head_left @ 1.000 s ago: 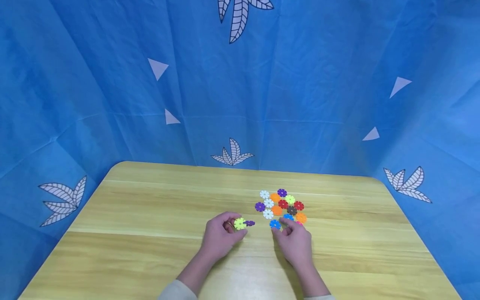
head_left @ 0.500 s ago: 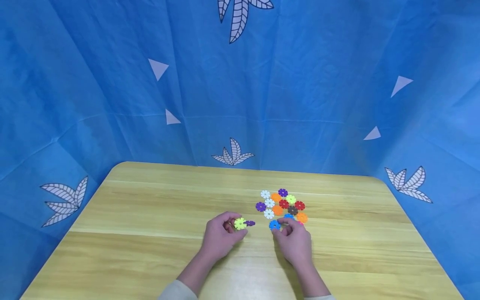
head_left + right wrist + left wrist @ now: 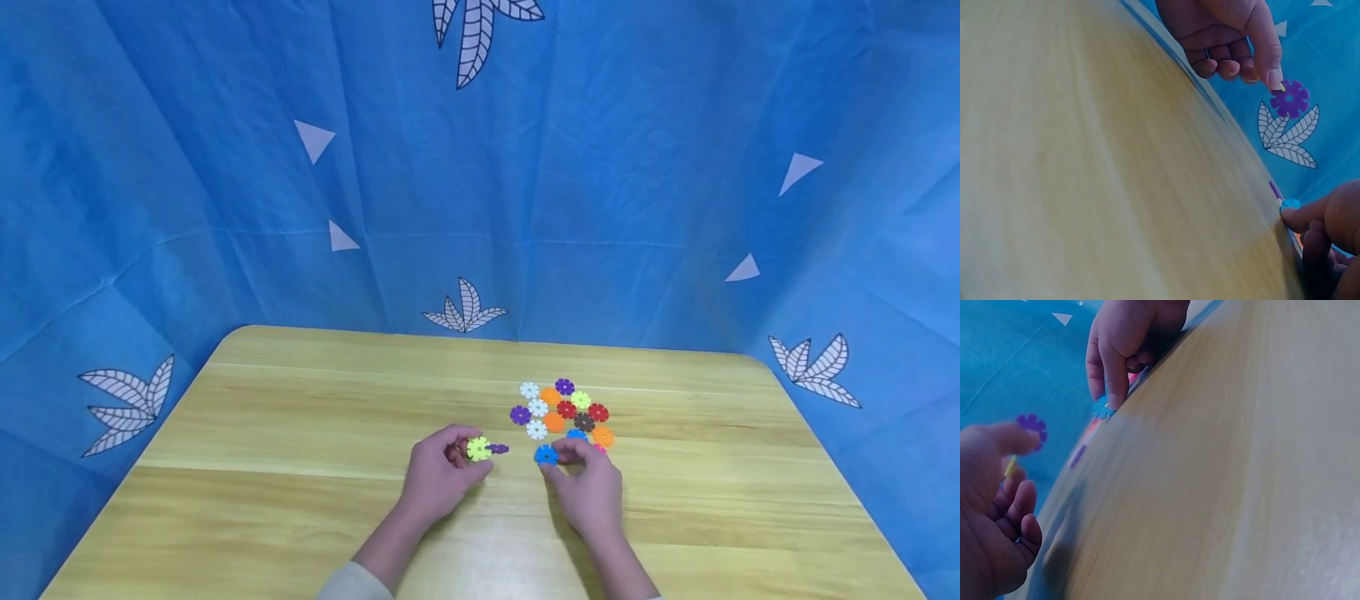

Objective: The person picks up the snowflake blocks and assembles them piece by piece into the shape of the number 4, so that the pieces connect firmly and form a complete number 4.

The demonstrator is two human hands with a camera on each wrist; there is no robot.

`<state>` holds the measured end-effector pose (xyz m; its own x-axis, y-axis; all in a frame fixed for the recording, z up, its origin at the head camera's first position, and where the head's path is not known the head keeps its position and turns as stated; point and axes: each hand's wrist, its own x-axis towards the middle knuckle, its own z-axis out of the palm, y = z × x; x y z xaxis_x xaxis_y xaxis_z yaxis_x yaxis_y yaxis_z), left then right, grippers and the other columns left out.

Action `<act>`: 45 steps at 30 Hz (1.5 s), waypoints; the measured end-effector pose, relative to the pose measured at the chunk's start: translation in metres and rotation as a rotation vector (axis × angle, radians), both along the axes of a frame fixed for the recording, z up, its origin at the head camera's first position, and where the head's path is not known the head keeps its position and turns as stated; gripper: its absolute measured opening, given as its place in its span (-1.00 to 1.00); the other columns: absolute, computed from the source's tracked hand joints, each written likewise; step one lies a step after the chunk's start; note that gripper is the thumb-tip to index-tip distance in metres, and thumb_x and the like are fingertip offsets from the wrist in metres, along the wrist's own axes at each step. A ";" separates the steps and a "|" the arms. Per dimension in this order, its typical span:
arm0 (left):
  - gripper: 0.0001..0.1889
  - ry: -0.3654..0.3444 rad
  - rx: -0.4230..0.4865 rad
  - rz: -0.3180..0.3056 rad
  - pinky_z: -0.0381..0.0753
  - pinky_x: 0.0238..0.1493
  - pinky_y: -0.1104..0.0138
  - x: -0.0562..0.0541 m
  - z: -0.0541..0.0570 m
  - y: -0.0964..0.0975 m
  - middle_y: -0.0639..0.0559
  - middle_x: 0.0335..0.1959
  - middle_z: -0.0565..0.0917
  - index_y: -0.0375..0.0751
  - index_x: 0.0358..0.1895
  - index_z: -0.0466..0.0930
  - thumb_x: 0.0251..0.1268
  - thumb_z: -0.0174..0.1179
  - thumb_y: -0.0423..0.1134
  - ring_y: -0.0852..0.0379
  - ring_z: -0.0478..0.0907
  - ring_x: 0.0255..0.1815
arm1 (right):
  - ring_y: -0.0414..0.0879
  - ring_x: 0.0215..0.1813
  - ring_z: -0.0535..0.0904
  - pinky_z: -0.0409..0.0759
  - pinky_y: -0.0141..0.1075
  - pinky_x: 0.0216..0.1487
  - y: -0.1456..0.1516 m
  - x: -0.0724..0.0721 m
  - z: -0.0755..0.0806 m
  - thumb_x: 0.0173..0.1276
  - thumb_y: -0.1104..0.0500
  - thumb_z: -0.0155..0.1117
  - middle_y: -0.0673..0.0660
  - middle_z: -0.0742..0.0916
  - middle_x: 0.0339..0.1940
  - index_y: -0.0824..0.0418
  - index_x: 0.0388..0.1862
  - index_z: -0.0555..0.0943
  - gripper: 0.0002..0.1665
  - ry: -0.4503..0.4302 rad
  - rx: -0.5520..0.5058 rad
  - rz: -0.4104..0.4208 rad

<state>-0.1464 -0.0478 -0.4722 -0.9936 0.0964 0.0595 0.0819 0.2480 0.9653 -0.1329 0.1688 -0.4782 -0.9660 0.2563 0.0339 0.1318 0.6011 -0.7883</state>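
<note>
My left hand [image 3: 441, 467] pinches a yellow-green notched disc [image 3: 478, 449] between thumb and fingers. A purple notched disc [image 3: 498, 449] is joined to its right side at an angle, its flat face showing in the right wrist view [image 3: 1290, 99]. To the right, my right hand [image 3: 589, 487] pinches a blue notched disc [image 3: 546, 454] by its edge; the left wrist view shows this blue disc [image 3: 1103, 408] under the fingertips, close to the tabletop. The two hands are apart, and the held pieces do not touch.
Beyond the right hand, several loose discs lie flat in a cluster: white [image 3: 536, 430], orange [image 3: 553, 422], red [image 3: 597, 412], brown [image 3: 583, 422] and others. A pink one is partly hidden by that hand. The wooden table [image 3: 285, 400] meets a blue curtain [image 3: 450, 183] behind.
My right thumb and finger have closed on the blue disc and drawn it slightly left and nearer, away from the cluster. The left hand stays in place with its joined discs.
</note>
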 end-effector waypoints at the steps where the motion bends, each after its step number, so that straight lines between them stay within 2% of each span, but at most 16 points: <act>1: -0.58 0.001 -0.001 -0.001 0.58 -0.42 0.40 0.000 0.000 0.000 0.04 -0.39 0.54 -0.26 0.00 0.68 0.01 0.52 -0.34 0.15 0.46 -0.43 | -0.11 -0.33 0.57 0.51 -0.15 -0.23 0.000 0.000 0.000 0.10 0.21 0.61 0.01 0.74 -0.27 0.15 -0.14 0.71 -0.66 0.004 -0.003 0.002; 8: -0.59 -0.001 -0.002 -0.001 0.57 -0.43 0.43 0.001 0.003 0.000 0.02 -0.40 0.55 -0.28 -0.01 0.68 0.00 0.52 -0.37 0.15 0.46 -0.44 | -0.12 -0.33 0.61 0.56 -0.12 -0.19 0.000 0.001 0.002 0.07 0.23 0.62 -0.06 0.73 -0.40 0.14 -0.26 0.71 -0.73 -0.008 -0.028 0.007; 19: -0.59 0.001 -0.008 0.002 0.55 -0.44 0.45 0.000 0.001 0.001 0.01 -0.42 0.54 -0.27 -0.02 0.68 -0.02 0.53 -0.39 0.16 0.45 -0.44 | -0.11 -0.44 0.57 0.53 -0.21 -0.34 -0.001 0.005 0.007 0.12 0.18 0.59 -0.03 0.72 -0.42 0.16 -0.30 0.70 -0.78 -0.027 -0.077 0.018; 25: -0.59 -0.001 -0.002 0.001 0.56 -0.42 0.44 0.000 0.000 0.001 0.02 -0.42 0.54 -0.28 -0.02 0.68 -0.02 0.53 -0.39 0.16 0.46 -0.44 | -0.06 -0.37 0.58 0.58 -0.30 -0.41 -0.005 0.006 0.009 0.21 0.25 0.50 0.06 0.70 -0.36 0.23 -0.23 0.68 -0.81 -0.054 -0.209 0.022; 30: -0.59 0.015 -0.006 -0.002 0.56 -0.43 0.43 -0.001 -0.002 0.001 0.02 -0.42 0.54 -0.29 -0.03 0.68 -0.02 0.53 -0.40 0.15 0.46 -0.44 | -0.02 -0.42 0.59 0.58 -0.34 -0.48 -0.008 0.008 0.013 0.27 0.31 0.43 0.12 0.69 -0.37 0.28 -0.21 0.64 -0.84 -0.071 -0.327 0.061; 38: -0.59 0.008 -0.009 0.000 0.56 -0.43 0.44 0.000 -0.002 0.000 0.02 -0.42 0.55 -0.28 -0.03 0.68 -0.03 0.53 -0.39 0.16 0.46 -0.45 | -0.03 -0.48 0.56 0.52 -0.39 -0.55 -0.012 0.010 0.018 0.28 0.30 0.42 0.15 0.68 -0.41 0.30 -0.23 0.64 -0.86 -0.091 -0.374 0.081; 45: -0.58 -0.004 0.000 -0.007 0.58 -0.42 0.42 0.001 0.000 0.000 0.02 -0.41 0.55 -0.28 -0.01 0.68 -0.03 0.52 -0.39 0.15 0.47 -0.44 | -0.05 -0.47 0.55 0.49 -0.43 -0.56 -0.015 0.011 0.020 0.31 0.31 0.39 0.19 0.69 -0.35 0.31 -0.16 0.65 -0.85 -0.078 -0.454 0.119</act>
<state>-0.1458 -0.0480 -0.4725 -0.9931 0.1033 0.0554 0.0796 0.2471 0.9657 -0.1222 0.1540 -0.4586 -0.9848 0.1152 -0.1301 0.1523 0.2124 -0.9652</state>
